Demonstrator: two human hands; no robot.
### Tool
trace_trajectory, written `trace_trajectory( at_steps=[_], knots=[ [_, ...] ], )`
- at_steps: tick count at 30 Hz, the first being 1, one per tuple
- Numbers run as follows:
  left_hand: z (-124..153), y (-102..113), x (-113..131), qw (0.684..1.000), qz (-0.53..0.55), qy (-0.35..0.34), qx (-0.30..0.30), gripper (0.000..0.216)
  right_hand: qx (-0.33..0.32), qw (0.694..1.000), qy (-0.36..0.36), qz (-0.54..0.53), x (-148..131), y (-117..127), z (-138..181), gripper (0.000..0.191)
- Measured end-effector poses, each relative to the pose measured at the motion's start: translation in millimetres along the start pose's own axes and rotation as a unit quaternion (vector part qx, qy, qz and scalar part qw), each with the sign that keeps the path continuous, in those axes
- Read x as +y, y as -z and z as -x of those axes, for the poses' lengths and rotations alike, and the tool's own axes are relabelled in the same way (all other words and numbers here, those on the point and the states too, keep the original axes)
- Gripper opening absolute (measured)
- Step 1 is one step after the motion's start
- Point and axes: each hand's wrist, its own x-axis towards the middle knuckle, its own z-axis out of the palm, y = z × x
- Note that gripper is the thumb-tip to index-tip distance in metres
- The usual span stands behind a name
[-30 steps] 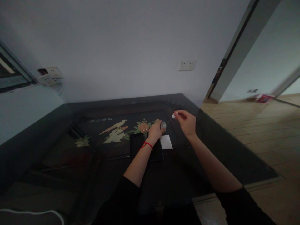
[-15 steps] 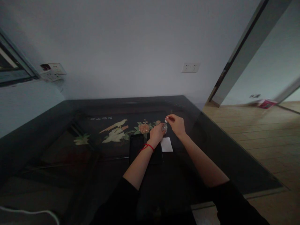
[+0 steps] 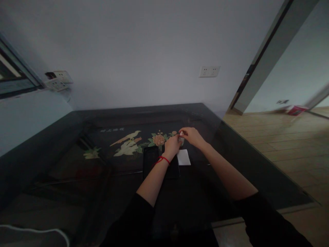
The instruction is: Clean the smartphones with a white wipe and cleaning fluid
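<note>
Fingers of the right hand (image 3: 192, 136) have come in from the right of the frame to pinch a small white cap, now brought onto the top of the small clear bottle (image 3: 181, 140) at frame centre; capping looks nearly done. The left hand (image 3: 171, 145) is curled around the bottle, holding it on the dark table (image 3: 77, 171). Just below lie a black phone (image 3: 150, 161) and a white card (image 3: 184, 157).
</note>
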Motion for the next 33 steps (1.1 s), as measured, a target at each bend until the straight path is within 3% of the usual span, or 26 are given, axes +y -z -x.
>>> trace_trajectory(
  at_steps=[5,10,13,18,21,24,27,30,31,33],
  knots=[
    [-2,-1,0,1.0,0.001,0.009,-0.005,0.032,-0.03,0.997,-0.023,0.07,-7,6,-13,0.011],
    [-3,-2,-1,1.0,0.007,0.024,-0.01,0.03,-0.043,0.992,-0.046,0.112,-8,8,-17,0.026],
    [-3,-2,-2,1.0,0.013,0.02,-0.008,0.03,-0.057,0.994,-0.023,0.094,-4,11,-13,0.032],
    [-4,-2,-3,1.0,0.019,0.015,-0.004,0.034,-0.071,0.994,0.003,0.081,-7,9,-9,0.016],
    [-5,-2,-3,1.0,0.018,0.019,-0.008,0.033,-0.051,0.994,-0.007,0.099,-14,5,-9,0.014],
    [-4,-1,-1,1.0,0.015,0.022,-0.012,0.031,-0.03,0.994,-0.012,0.107,-16,6,-4,0.027],
    [-2,2,2,1.0,0.013,0.016,-0.017,0.037,0.051,0.996,-0.033,0.062,-10,9,14,0.037],
    [2,14,0,1.0,0.0,0.014,-0.015,0.056,0.138,0.985,-0.103,-0.027,0,4,42,0.026],
    [5,21,-3,1.0,-0.008,0.018,-0.009,0.059,0.125,0.983,-0.124,-0.044,3,0,51,0.022],
    [15,39,-13,0.999,-0.034,0.033,0.005,0.05,0.031,0.987,-0.15,-0.055,6,-9,65,0.019]
  ],
)
